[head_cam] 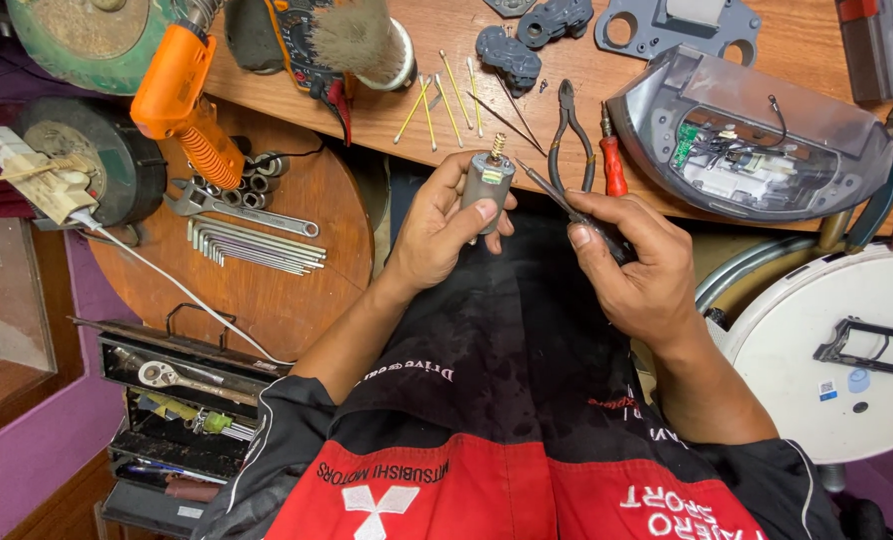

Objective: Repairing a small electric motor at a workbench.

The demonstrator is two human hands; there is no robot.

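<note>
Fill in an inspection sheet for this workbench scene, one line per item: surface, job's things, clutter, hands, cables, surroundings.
Surface: wooden bench, round wooden table.
Job's things: small cylindrical motor with brass worm gear; thin pointed tool.
Clutter: pliers, red-handled screwdriver, orange drill, hex keys, spanner, cotton swabs.
Hands: left hand grips motor; right hand holds tool.
Cables: white cord from power strip.
Surroundings: open grey robot-vacuum shell, toolbox.

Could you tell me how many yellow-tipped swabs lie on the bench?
5: they lie in a loose row on the bench above the motor, from to. More may be hidden.
</note>
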